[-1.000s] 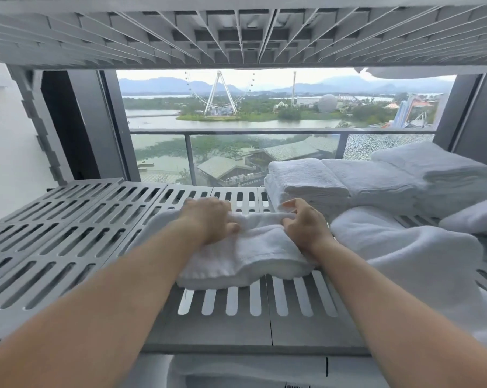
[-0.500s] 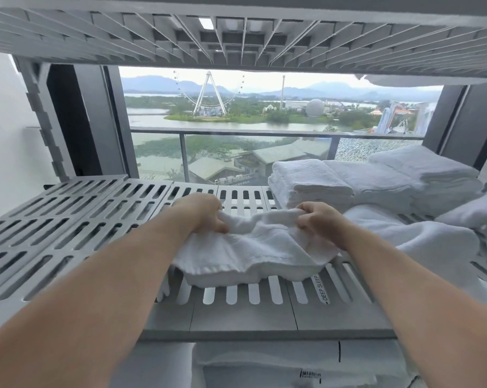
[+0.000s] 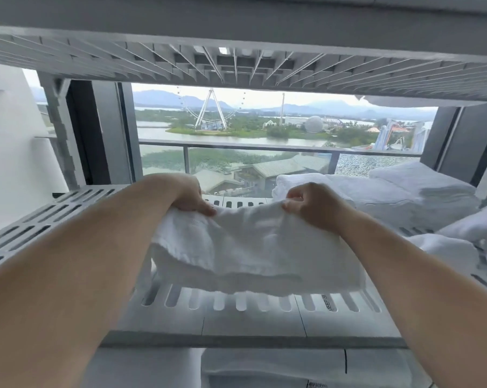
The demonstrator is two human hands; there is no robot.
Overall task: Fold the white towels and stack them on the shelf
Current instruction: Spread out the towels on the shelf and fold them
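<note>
A white towel (image 3: 253,247) hangs lifted above the grey slotted shelf (image 3: 236,312), its lower folds drooping toward the slats. My left hand (image 3: 189,196) pinches the towel's top edge at the left. My right hand (image 3: 312,204) pinches the same edge at the right, so the cloth stretches between them. Folded white towels (image 3: 376,194) lie in a row at the back right of the shelf.
Loose white towels (image 3: 466,242) lie heaped at the right edge. Another grey shelf (image 3: 236,68) sits close overhead. The slotted shelf's left part (image 3: 41,222) is bare. More white linen (image 3: 264,371) shows on the level below. Behind is a window with a railing.
Both hands have raised the towel's far edge off the shelf and pulled it toward me; the towel went from lying bunched on the slats to hanging between my hands.
</note>
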